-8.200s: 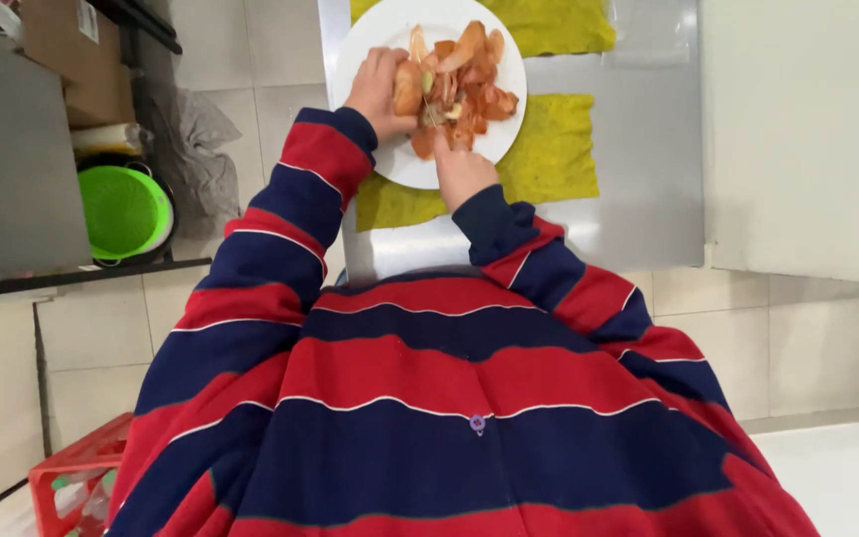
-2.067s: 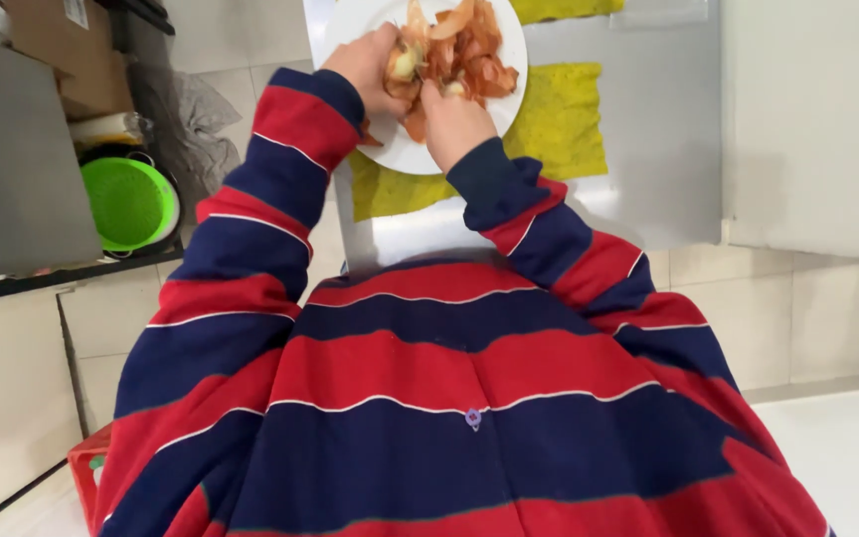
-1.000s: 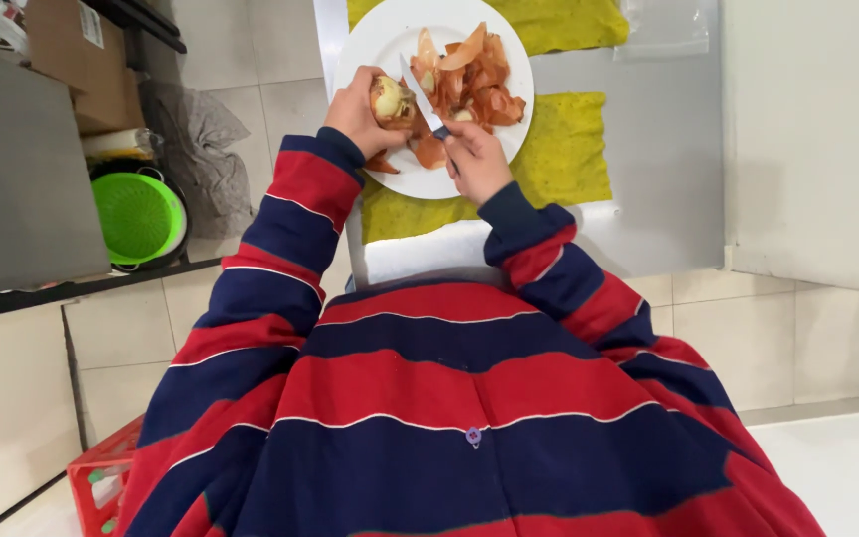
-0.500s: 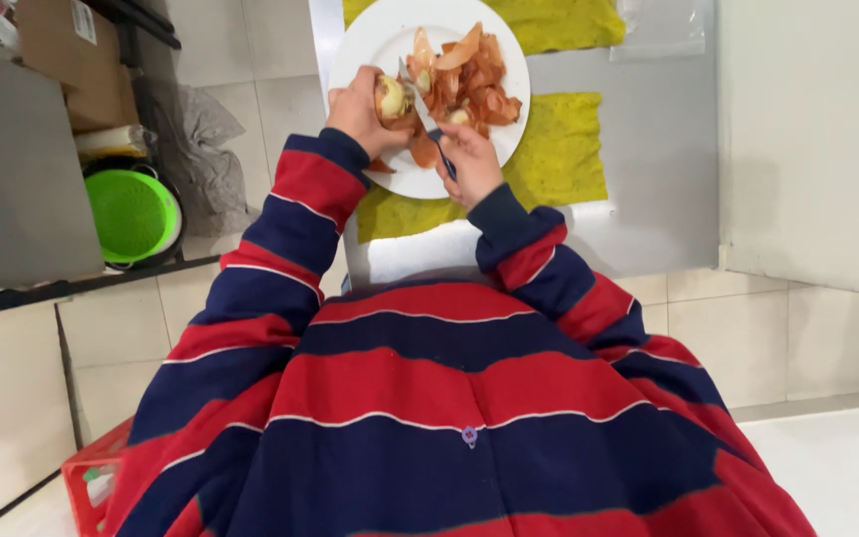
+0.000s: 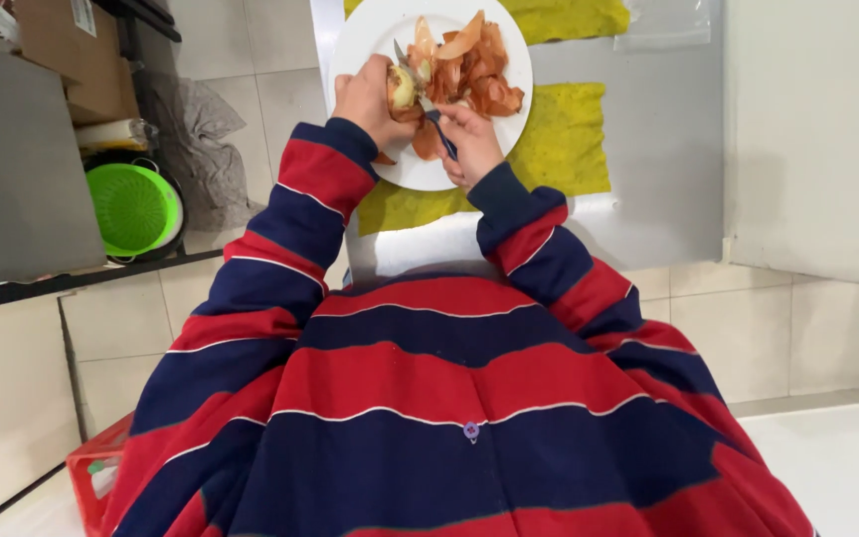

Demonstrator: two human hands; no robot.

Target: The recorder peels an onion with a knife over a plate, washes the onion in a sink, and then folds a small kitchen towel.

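While the left hand (image 5: 365, 97) grips a pale, half-peeled onion (image 5: 402, 88) over the round white plate (image 5: 509, 40), right hand (image 5: 469, 139) fingers closed on a dark-handled knife (image 5: 428, 104), orange-brown onion skins (image 5: 479, 72) heaped beside.

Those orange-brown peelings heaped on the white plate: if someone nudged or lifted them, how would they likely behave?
The peelings look thin and curled, so probably very light and floppy. Heaped loosely on the white plate, they would likely slide or scatter when pushed. Some seem dry and papery, so may tear or crumble.
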